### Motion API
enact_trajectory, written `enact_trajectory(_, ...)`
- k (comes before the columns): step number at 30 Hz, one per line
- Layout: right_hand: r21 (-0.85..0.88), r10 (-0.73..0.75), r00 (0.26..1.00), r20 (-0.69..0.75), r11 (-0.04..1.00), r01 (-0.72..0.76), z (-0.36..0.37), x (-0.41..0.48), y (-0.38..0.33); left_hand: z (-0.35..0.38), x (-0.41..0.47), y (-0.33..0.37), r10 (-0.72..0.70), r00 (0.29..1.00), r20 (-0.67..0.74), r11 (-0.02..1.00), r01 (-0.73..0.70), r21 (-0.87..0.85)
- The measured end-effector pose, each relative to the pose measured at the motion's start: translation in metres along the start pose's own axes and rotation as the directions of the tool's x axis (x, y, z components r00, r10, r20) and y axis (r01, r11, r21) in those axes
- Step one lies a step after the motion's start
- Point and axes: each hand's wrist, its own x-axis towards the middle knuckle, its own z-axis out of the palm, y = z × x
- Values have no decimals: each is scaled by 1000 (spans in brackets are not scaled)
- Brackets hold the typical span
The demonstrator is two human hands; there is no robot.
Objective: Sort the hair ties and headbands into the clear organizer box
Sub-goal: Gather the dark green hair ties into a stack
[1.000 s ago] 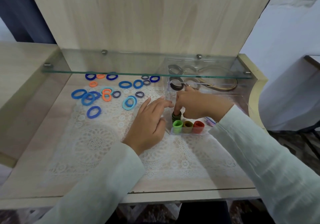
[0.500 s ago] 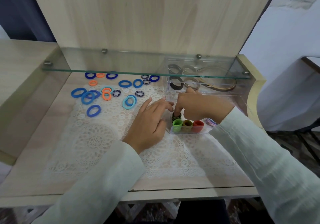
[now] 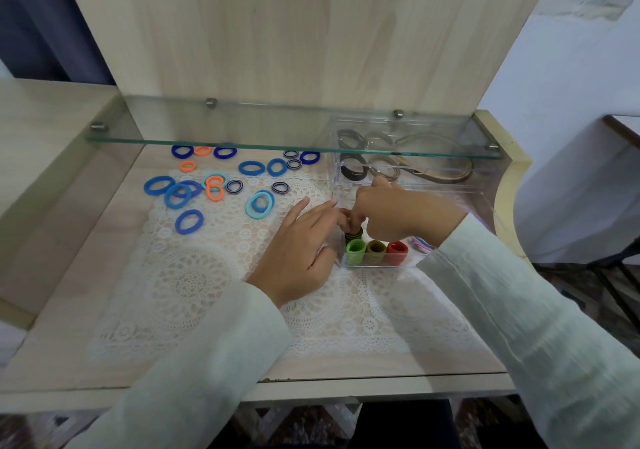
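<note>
Left hand (image 3: 298, 251) edged closer; right hand (image 3: 398, 216) covers dark ties (image 3: 354, 236), grip unclear.

A glass shelf (image 3: 277, 126) overhangs the back of the worktop (image 3: 69, 310), roofing the clear organizer box's (image 3: 485, 188) far end and the rearmost hair ties (image 3: 225, 153), while the near lace mat (image 3: 194, 285) lies open.

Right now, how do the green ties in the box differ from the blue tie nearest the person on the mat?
The green ties stand packed inside the clear organizer box; the blue tie lies flat, alone, on the lace mat. The green ties are sorted; the blue tie is not yet. Both are loops.
</note>
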Motion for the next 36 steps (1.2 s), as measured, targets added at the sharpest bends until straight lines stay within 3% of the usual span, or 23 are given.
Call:
enact_trajectory(24,37,22,999,-25,999,-21,2,0,2,-2,0,0,37,998,56,999,-36,-16)
enact_trajectory(31,168,-21,980,-200,984,56,-1,-5,17,-3,-1,1,16,997,73,1000,-15,-19)
enact_trajectory(36,321,82,936,-342,947,34,10,-3,25,-5,0,3,17,997,69,1000,-15,-27)
